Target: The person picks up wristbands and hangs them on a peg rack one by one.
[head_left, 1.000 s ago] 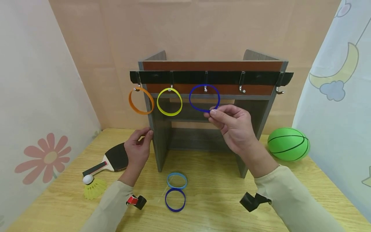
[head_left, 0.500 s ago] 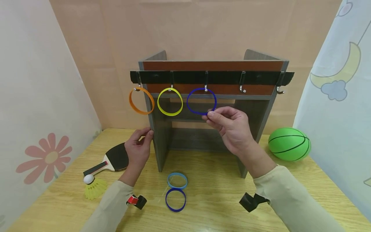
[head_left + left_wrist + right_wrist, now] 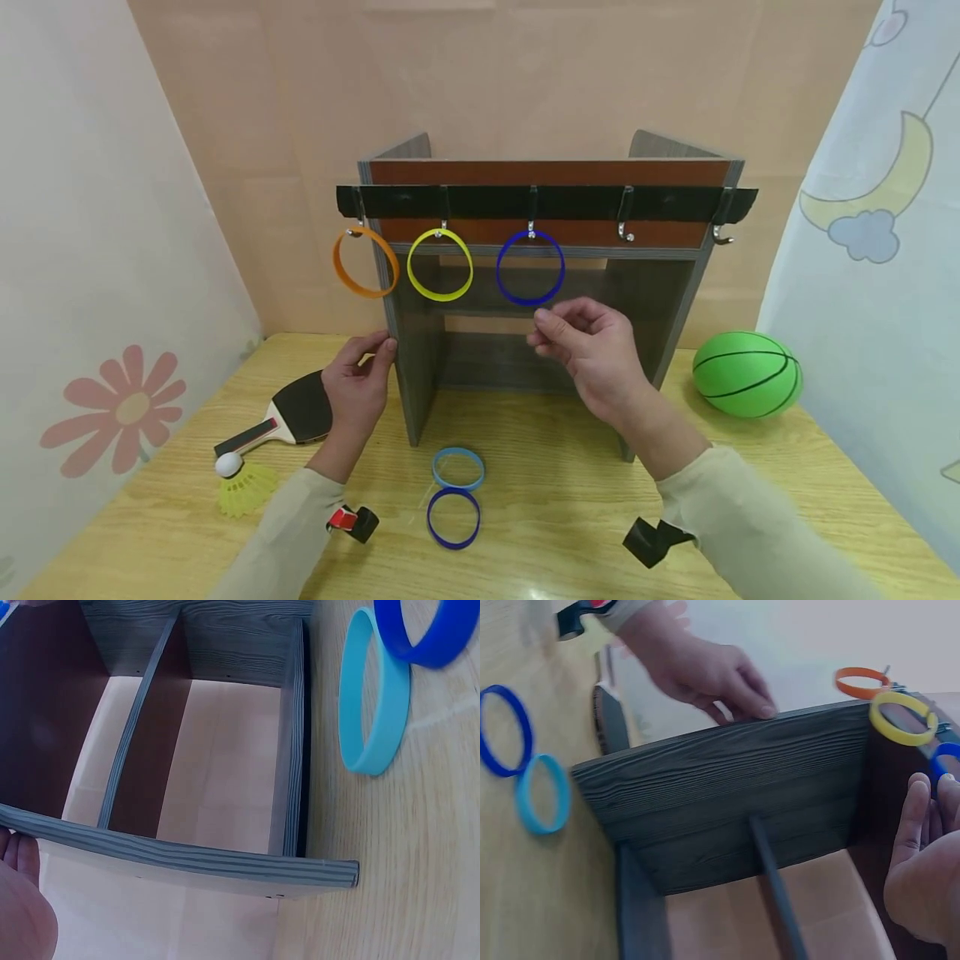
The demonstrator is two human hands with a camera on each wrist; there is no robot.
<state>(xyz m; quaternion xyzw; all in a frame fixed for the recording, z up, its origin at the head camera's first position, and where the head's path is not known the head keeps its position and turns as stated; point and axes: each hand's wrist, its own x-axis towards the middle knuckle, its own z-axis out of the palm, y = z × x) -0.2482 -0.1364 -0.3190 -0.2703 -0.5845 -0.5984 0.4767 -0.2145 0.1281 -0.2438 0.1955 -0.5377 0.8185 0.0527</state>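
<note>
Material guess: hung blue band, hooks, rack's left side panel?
Hung blue band: smooth, evenly coloured strip; probably silicone or rubber.
Hooks: shiny, bright glints; likely plated or polished metal.
Left side panel: streaked grey grain, low sheen; wood or wood-look laminate, can't tell which.

Left grip (image 3: 358,379) and right grip (image 3: 592,358) reach forward, fingers bent.

A dark-blue wristband (image 3: 529,302) hangs from a hook (image 3: 532,227) just above the right fingers (image 3: 558,328); left fingers (image 3: 366,342) touch the shelf (image 3: 415,367).
</note>
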